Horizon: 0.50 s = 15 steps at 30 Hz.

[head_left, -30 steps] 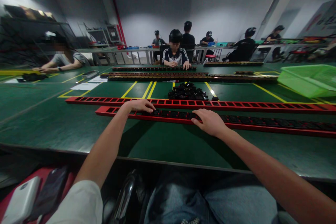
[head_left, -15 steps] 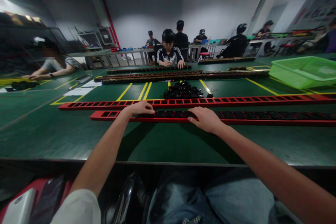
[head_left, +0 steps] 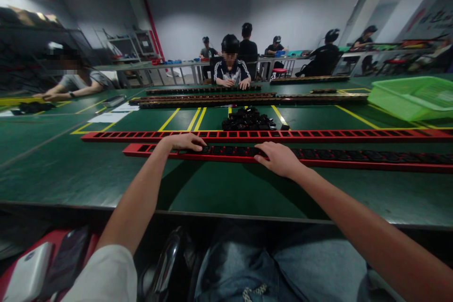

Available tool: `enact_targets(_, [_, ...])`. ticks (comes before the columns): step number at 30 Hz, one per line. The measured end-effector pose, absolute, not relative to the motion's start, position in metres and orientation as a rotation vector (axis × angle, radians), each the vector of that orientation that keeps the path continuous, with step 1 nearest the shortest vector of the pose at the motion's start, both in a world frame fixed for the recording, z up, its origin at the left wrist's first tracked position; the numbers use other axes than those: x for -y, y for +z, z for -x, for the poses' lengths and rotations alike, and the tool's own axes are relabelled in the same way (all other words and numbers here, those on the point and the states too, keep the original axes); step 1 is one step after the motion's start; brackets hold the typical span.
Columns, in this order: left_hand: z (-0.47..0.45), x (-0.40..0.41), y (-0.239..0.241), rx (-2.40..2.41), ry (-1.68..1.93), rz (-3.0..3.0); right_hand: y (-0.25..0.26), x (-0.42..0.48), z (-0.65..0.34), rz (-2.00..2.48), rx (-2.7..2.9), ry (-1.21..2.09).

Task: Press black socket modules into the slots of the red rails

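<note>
Touching the near red frame (head_left: 222, 157), the left hand (head_left: 186, 142) and right hand (head_left: 279, 159) are flanking several black blocks (head_left: 229, 150) inside it, whether pinching any I cannot tell, and uneven pressing could be tilting one crooked.

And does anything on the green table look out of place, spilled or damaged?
One small thing: a single black piece lies apart, just right of the heap of black parts, beyond the far red slotted rail. It looks odd only for being separate. No spill or damage shows, though fine details are unclear.
</note>
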<state>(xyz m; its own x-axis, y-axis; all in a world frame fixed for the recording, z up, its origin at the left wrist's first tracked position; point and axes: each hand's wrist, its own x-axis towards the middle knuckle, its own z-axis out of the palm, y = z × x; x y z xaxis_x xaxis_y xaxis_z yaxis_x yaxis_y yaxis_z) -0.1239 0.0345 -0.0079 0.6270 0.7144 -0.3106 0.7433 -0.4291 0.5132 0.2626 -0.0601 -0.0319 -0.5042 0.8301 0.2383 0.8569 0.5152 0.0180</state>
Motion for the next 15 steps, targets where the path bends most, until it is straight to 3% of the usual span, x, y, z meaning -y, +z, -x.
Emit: enact_targets(15, [0.098, -0.025, -0.009, -1.225, -0.031, -2.316, -0.031, 0.060, -0.264, 1.446, 2.575, -0.166])
